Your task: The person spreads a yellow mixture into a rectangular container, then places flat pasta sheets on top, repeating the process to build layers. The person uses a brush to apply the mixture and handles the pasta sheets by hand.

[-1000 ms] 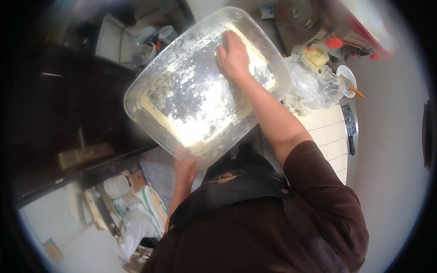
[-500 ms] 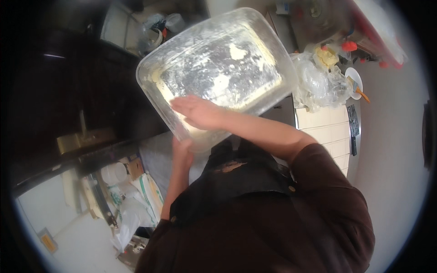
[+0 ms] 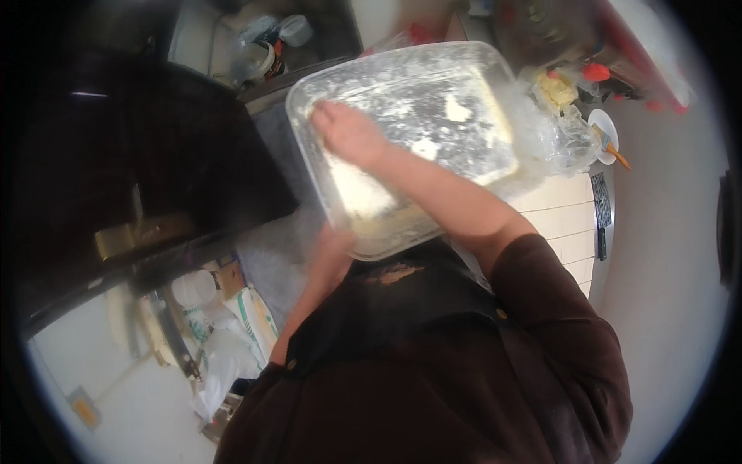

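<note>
A large clear plastic tub (image 3: 386,238) is tilted in front of me, its inside dusted with white powder that looks like flour, with a thicker patch (image 3: 457,110) on its bottom. My left hand (image 3: 334,247), blurred, grips the tub's near left corner from outside; its fingers are partly hidden by the wall. Inside the tub, my right hand (image 3: 346,138) touches the far left inner corner with fingers bent and drawn together. Whether anything is between those fingertips is too small to tell. Pale powder also coats the near left inner side.
A tiled counter (image 3: 560,220) on the right holds crumpled clear plastic bags (image 3: 568,139), a white plate with an orange-handled brush (image 3: 613,155), and a cleaver (image 3: 601,213). A sink with containers (image 3: 255,62) is at the far left. Bags and boxes (image 3: 232,340) lie low left.
The tub has shifted right and its tilt has changed. My right hand has moved from the near left inside to the far left corner, its fingers now bent. My left hand moved right with the tub.
</note>
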A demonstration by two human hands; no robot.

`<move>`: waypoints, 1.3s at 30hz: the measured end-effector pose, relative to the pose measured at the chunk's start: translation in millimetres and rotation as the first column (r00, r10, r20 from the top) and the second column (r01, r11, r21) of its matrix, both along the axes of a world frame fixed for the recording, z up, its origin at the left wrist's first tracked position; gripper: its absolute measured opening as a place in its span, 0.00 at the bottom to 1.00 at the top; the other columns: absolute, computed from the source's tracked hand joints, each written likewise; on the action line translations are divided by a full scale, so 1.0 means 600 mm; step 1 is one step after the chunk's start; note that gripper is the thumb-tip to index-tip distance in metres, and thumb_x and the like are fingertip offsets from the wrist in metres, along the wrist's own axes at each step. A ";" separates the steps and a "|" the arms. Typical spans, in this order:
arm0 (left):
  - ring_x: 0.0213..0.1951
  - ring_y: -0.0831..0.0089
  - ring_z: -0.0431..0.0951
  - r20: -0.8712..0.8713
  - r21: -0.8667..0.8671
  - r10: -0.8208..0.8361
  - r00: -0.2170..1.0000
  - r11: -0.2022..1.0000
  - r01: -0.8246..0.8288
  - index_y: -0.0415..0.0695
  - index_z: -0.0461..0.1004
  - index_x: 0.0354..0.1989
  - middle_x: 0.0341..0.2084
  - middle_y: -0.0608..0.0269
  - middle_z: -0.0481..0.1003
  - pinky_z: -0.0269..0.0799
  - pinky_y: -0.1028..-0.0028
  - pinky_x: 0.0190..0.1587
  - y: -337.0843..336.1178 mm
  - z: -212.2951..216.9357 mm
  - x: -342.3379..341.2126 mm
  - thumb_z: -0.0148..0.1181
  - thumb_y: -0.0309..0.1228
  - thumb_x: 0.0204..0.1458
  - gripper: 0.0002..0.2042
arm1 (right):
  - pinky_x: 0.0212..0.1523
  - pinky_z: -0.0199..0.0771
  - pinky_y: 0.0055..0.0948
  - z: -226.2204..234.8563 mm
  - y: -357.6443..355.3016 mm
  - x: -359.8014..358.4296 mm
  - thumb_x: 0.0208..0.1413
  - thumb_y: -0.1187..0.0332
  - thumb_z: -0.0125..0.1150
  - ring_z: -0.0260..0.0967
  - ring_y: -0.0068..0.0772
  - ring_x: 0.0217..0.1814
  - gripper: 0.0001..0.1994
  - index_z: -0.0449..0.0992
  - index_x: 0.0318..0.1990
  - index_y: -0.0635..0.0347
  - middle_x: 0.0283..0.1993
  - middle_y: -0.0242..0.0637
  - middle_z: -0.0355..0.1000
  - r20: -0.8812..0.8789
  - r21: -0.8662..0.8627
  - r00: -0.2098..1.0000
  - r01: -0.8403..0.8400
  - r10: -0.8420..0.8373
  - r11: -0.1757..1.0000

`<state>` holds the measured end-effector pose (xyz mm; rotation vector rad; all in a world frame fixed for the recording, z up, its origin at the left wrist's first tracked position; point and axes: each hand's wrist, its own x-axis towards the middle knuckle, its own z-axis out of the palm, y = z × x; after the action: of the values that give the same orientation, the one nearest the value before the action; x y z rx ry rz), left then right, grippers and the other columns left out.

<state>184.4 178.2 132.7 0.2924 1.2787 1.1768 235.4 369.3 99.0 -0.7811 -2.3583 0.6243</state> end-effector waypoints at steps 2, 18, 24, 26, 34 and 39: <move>0.55 0.62 0.61 0.073 -0.017 -0.037 0.997 0.999 0.038 0.34 0.51 0.59 0.52 0.51 0.61 0.56 0.67 0.56 0.013 0.027 0.021 0.42 0.18 0.32 0.35 | 0.42 0.67 0.37 -0.017 0.030 0.001 0.35 0.76 0.56 0.64 0.46 0.42 0.15 0.69 0.37 0.60 0.41 0.41 0.66 -0.063 -0.007 0.996 0.063 -0.064 0.998; 0.52 0.62 0.65 -0.059 0.166 0.148 0.987 0.977 -0.137 0.33 0.55 0.55 0.49 0.55 0.63 0.60 0.68 0.54 0.019 -0.041 -0.070 0.49 0.21 0.29 0.35 | 0.47 0.67 0.36 -0.064 0.160 0.268 0.49 0.75 0.47 0.65 0.43 0.49 0.15 0.66 0.46 0.62 0.50 0.44 0.64 0.461 0.179 0.838 0.235 -0.292 0.955; 0.54 0.60 0.63 -0.041 0.158 0.158 0.987 0.976 -0.150 0.34 0.54 0.56 0.52 0.54 0.62 0.60 0.67 0.56 0.015 -0.015 -0.081 0.52 0.25 0.27 0.38 | 0.44 0.68 0.37 -0.034 0.137 0.264 0.50 0.71 0.46 0.69 0.44 0.43 0.13 0.69 0.42 0.62 0.45 0.45 0.68 0.819 -0.105 0.566 0.301 -0.089 0.948; 0.54 0.59 0.63 -0.006 0.145 0.149 0.989 0.978 -0.147 0.34 0.54 0.56 0.52 0.53 0.62 0.60 0.66 0.56 0.024 -0.012 -0.086 0.51 0.24 0.26 0.38 | 0.41 0.69 0.36 -0.019 0.102 0.277 0.49 0.69 0.46 0.70 0.45 0.40 0.11 0.72 0.37 0.63 0.39 0.44 0.72 0.879 -0.185 0.473 0.206 0.068 0.961; 0.54 0.57 0.63 0.365 0.060 -0.029 0.931 0.998 0.007 0.35 0.54 0.56 0.51 0.51 0.62 0.60 0.64 0.56 0.045 -0.068 -0.115 0.48 0.24 0.25 0.38 | 0.40 0.67 0.36 0.062 0.033 0.292 0.47 0.70 0.50 0.67 0.47 0.38 0.06 0.73 0.32 0.60 0.34 0.46 0.71 0.338 -0.404 0.940 0.197 -0.054 0.893; 0.55 0.57 0.61 0.341 -0.142 0.021 0.940 0.989 0.029 0.37 0.53 0.57 0.53 0.49 0.60 0.56 0.62 0.58 0.026 0.006 -0.103 0.47 0.24 0.27 0.37 | 0.36 0.70 0.28 0.151 0.088 0.376 0.43 0.79 0.53 0.70 0.35 0.33 0.07 0.71 0.33 0.64 0.31 0.40 0.70 -0.284 -0.313 0.830 0.393 -0.480 0.865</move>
<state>122.3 193.8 136.5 -0.0193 1.0485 1.0700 461.2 422.0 189.7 -1.1707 -1.7090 0.7809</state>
